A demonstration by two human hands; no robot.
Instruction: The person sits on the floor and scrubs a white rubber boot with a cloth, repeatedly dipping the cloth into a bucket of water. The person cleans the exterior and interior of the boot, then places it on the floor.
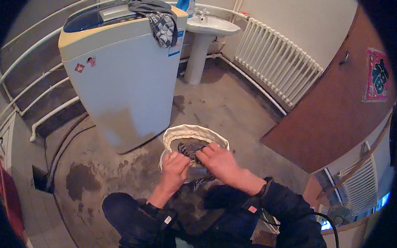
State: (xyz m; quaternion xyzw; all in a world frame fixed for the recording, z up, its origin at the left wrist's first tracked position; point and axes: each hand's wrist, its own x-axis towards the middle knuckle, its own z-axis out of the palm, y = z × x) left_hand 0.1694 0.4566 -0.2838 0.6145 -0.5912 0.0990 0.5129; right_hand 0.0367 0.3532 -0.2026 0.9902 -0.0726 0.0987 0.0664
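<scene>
In front of my knees stands a round container with a cream fabric-like rim; its lower part is mostly hidden by my hands. A dark grey patterned cloth is bunched up inside its opening. My right hand grips the cloth from the right, fingers curled over it. On the left, my left hand is closed on the cloth's near left side, close to the container's rim. Both hands are close together over the opening, and their fingertips are partly hidden.
A white washing machine stands ahead to the left, with a grey garment draped over its top. Behind it are a blue bottle and a pedestal sink. A radiator and brown door line the right. Wet patches mark the floor.
</scene>
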